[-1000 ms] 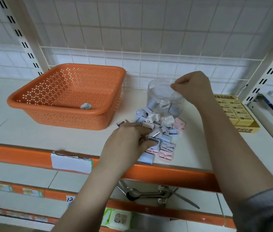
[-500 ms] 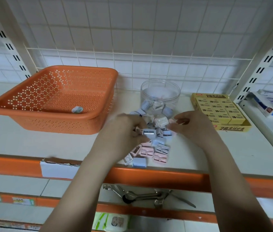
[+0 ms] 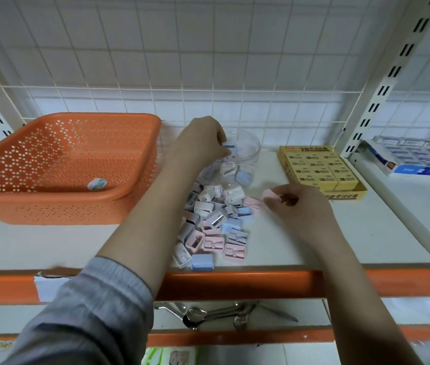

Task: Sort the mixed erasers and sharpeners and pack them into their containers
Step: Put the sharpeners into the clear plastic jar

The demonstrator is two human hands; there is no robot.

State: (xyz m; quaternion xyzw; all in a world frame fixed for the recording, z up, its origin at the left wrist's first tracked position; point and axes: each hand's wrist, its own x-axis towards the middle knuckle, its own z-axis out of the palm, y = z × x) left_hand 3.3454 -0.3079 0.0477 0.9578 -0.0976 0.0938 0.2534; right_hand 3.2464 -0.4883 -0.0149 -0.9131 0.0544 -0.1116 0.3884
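Left hand (image 3: 203,143) pinches blue sharpener (image 3: 229,148) over clear jar (image 3: 245,154) mouth; right hand (image 3: 293,204) pinches pink sharpener (image 3: 270,194) beside pile (image 3: 214,222) on shelf (image 3: 314,241). Risks: forearm sweeping pile off shelf edge; jar tipping; release missing mouth.

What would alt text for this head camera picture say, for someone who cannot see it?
A person's left hand holds a blue sharpener over a clear jar on a white shelf, while the right hand pinches a pink sharpener beside a pile of pastel sharpeners. An orange basket stands left, a yellow eraser box right.
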